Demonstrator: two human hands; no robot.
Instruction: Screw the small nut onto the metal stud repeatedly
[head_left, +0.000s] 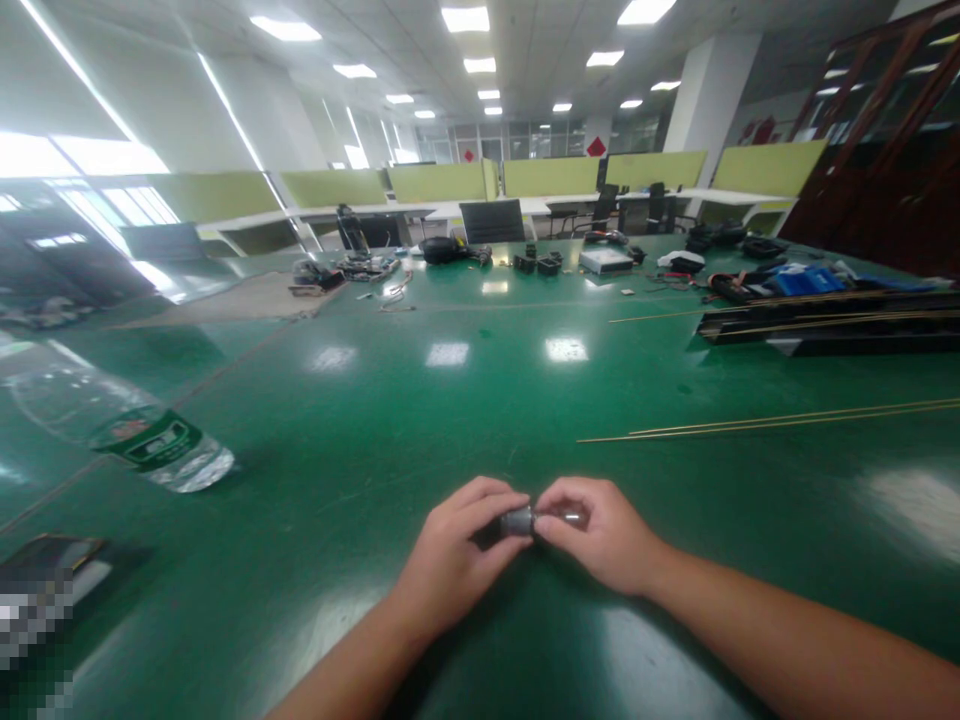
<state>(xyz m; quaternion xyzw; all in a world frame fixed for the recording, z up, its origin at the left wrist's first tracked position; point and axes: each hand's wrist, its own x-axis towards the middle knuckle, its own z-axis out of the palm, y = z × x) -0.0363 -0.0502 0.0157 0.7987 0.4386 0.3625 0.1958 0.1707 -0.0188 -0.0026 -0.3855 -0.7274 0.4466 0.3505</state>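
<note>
My left hand (465,545) is closed round the dark grey end of a small cylinder (517,521), with thumb below and fingers above. My right hand (600,530) pinches the cylinder's other end, where a shiny, rounded part shows between thumb and forefinger. The cylinder lies roughly level, and its exact kind is too small and blurred to make out. Both hands meet low over the green tabletop (420,420), close to its near side. The fingertips cover much of the cylinder.
At the left are a clear plastic bottle (161,440) and a dark flat object (52,570). Thin brass-coloured rods (720,428) lie to the right, before long black pieces (825,325). Farther back are a white box (605,261), cables and a brown sheet (232,300).
</note>
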